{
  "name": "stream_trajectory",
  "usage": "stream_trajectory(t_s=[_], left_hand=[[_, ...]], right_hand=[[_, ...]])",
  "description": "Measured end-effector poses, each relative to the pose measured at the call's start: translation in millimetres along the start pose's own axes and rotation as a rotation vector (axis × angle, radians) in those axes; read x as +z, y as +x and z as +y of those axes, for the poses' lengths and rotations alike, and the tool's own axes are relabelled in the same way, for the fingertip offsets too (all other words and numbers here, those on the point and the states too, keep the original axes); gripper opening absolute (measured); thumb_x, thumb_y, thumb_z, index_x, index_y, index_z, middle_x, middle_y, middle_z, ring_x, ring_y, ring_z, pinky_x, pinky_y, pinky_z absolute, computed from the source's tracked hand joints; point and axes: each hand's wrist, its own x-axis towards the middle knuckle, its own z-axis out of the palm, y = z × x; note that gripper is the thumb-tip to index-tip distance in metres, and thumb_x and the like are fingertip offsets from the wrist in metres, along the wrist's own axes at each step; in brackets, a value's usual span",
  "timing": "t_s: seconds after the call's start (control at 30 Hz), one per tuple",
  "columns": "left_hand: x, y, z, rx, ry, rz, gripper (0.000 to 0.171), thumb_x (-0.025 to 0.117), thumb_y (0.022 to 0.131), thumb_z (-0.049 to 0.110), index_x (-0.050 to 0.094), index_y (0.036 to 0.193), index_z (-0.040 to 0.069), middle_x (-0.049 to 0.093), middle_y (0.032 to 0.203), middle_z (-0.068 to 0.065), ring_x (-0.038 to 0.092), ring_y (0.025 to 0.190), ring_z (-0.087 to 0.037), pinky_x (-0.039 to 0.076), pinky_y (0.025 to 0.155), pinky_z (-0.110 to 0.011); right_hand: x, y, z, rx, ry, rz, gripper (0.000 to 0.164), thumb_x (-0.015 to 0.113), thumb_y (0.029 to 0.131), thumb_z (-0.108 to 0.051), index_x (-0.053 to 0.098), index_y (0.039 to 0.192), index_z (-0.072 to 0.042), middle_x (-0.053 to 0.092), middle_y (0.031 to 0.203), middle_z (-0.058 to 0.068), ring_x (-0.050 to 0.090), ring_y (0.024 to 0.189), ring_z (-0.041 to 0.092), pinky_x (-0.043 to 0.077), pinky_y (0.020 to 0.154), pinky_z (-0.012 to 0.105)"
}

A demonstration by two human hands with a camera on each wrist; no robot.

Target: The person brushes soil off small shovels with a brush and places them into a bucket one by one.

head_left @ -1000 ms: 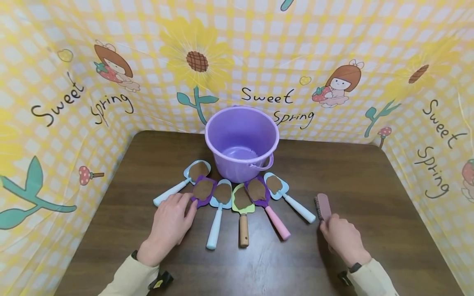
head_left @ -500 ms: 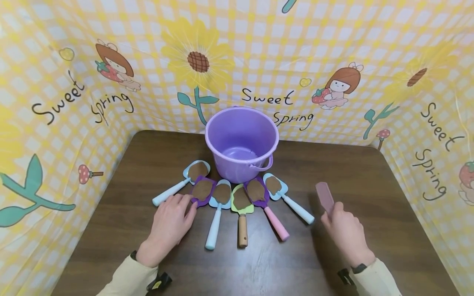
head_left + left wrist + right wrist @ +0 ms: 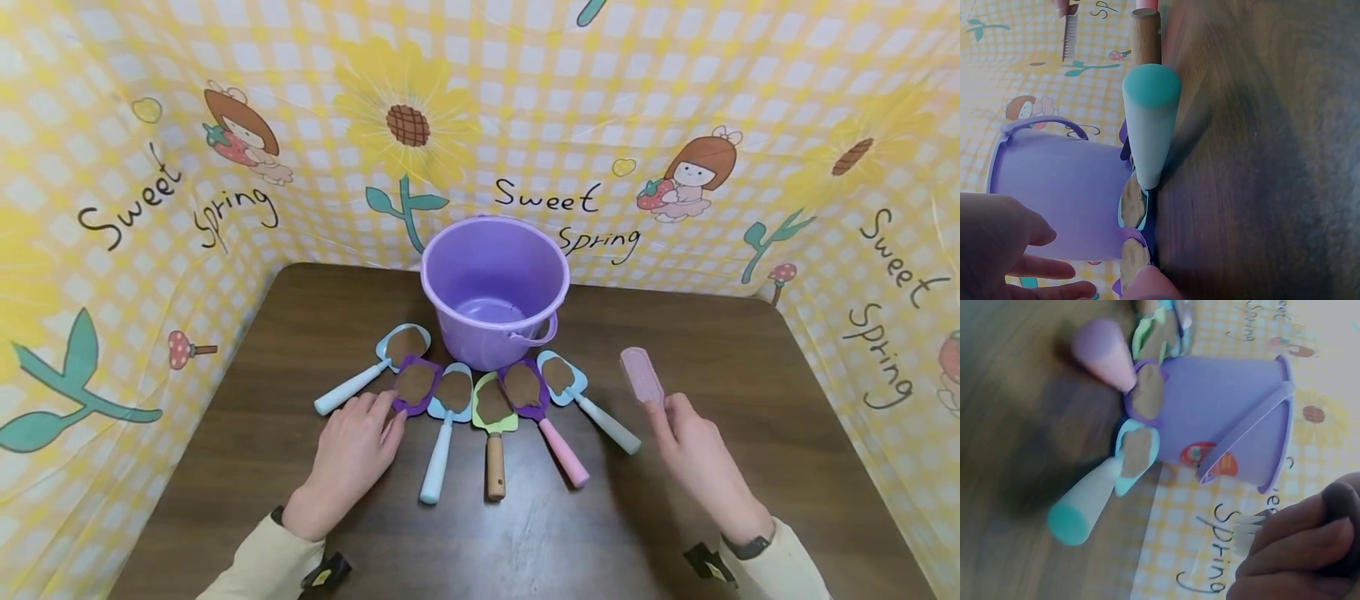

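My right hand (image 3: 701,458) grips the handle of a pink brush (image 3: 642,375), held above the table to the right of the toy shovels. Its pale bristles (image 3: 1249,530) show in the right wrist view. My left hand (image 3: 356,442) rests by the purple shovel (image 3: 417,385) second from the left, fingertips at its edge; the hand covers its handle. Fingers spread loosely in the left wrist view. Several shovels fan out in front of the purple bucket (image 3: 495,333), each with a brown patch on its blade: light blue (image 3: 454,387), green with wooden handle (image 3: 495,467), purple with pink handle (image 3: 564,454).
The bucket's handle (image 3: 536,337) hangs down on its right front side. Brown wooden table (image 3: 540,550) lies under everything. A yellow checked cloth (image 3: 570,100) with printed flowers and figures surrounds it at the back and sides.
My right hand has carried the brush up and slightly left, and the brush has turned so its flat back faces up. My left hand stays by the purple shovel.
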Motion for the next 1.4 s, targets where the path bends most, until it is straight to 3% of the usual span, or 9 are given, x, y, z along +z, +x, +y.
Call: stream_trajectory(t_s=[0.3, 0.5, 0.6, 0.77, 0.93, 1.07, 1.27, 1.4], left_hand=[[3.4, 1.9, 9.7, 0.024, -0.008, -0.040, 0.024, 0.065, 0.086, 0.028, 0.064, 0.099, 0.008, 0.060, 0.085, -0.009, 0.053, 0.076, -0.026, 0.043, 0.060, -0.039], [3.7, 2.2, 35.5, 0.061, -0.088, -0.074, 0.011, 0.064, 0.086, 0.025, 0.058, 0.084, 0.016, 0.050, 0.072, 0.005, 0.048, 0.063, -0.014, 0.038, 0.051, -0.029], [4.6, 4.5, 52.6, 0.124, -0.119, -0.102, 0.015, 0.061, 0.088, 0.024, 0.052, 0.077, 0.020, 0.044, 0.067, 0.011, 0.044, 0.060, -0.007, 0.036, 0.051, -0.023], [12.6, 13.0, 81.8, 0.316, -0.109, -0.181, 0.013, 0.056, 0.091, 0.026, 0.050, 0.080, 0.020, 0.041, 0.067, 0.012, 0.042, 0.058, -0.004, 0.034, 0.048, -0.020], [24.0, 30.8, 114.4, 0.506, -0.103, -0.241, 0.011, 0.054, 0.093, 0.028, 0.053, 0.089, 0.018, 0.048, 0.072, 0.008, 0.049, 0.061, -0.009, 0.038, 0.048, -0.023], [38.2, 52.5, 140.3, 0.583, -0.079, -0.268, 0.014, 0.053, 0.093, 0.031, 0.053, 0.098, 0.018, 0.053, 0.078, 0.005, 0.054, 0.061, -0.012, 0.038, 0.044, -0.026], [63.0, 77.4, 171.6, 0.610, -0.039, -0.314, 0.013, 0.052, 0.094, 0.029, 0.050, 0.100, 0.018, 0.053, 0.071, 0.006, 0.052, 0.054, -0.011, 0.035, 0.039, -0.027], [79.8, 90.3, 193.5, 0.571, -0.009, -0.348, 0.007, 0.049, 0.094, 0.024, 0.048, 0.098, 0.018, 0.049, 0.061, 0.006, 0.050, 0.049, -0.011, 0.034, 0.036, -0.027]], right_hand=[[5, 3, -11, 0.043, 0.127, -0.093, 0.033, 0.033, 0.101, -0.037, 0.045, 0.098, -0.007, 0.051, 0.061, 0.001, 0.045, 0.049, 0.014, 0.038, 0.044, 0.028], [12, 4, -13, 0.055, 0.187, -0.137, 0.023, 0.031, 0.101, -0.030, 0.043, 0.099, -0.010, 0.053, 0.058, -0.003, 0.047, 0.049, 0.014, 0.037, 0.044, 0.027], [12, 5, -14, 0.059, 0.199, -0.142, 0.024, 0.031, 0.101, -0.031, 0.043, 0.101, -0.010, 0.052, 0.060, -0.001, 0.047, 0.050, 0.015, 0.037, 0.044, 0.028], [11, 4, -16, 0.072, 0.210, -0.139, 0.027, 0.031, 0.101, -0.033, 0.043, 0.103, -0.009, 0.052, 0.061, 0.001, 0.047, 0.050, 0.016, 0.038, 0.044, 0.029], [9, 0, -16, 0.089, 0.216, -0.140, 0.028, 0.032, 0.100, -0.034, 0.043, 0.105, -0.008, 0.053, 0.062, 0.002, 0.048, 0.051, 0.017, 0.038, 0.045, 0.029], [5, -2, -14, 0.104, 0.191, -0.113, 0.028, 0.033, 0.100, -0.033, 0.043, 0.105, -0.008, 0.053, 0.063, 0.002, 0.048, 0.051, 0.016, 0.039, 0.046, 0.029], [4, -4, -11, 0.114, 0.179, -0.096, 0.027, 0.034, 0.100, -0.032, 0.044, 0.107, -0.008, 0.052, 0.061, 0.001, 0.047, 0.049, 0.015, 0.039, 0.045, 0.028], [3, -6, -7, 0.120, 0.168, -0.076, 0.027, 0.035, 0.100, -0.032, 0.045, 0.106, -0.008, 0.051, 0.061, 0.001, 0.047, 0.049, 0.015, 0.038, 0.045, 0.028]])
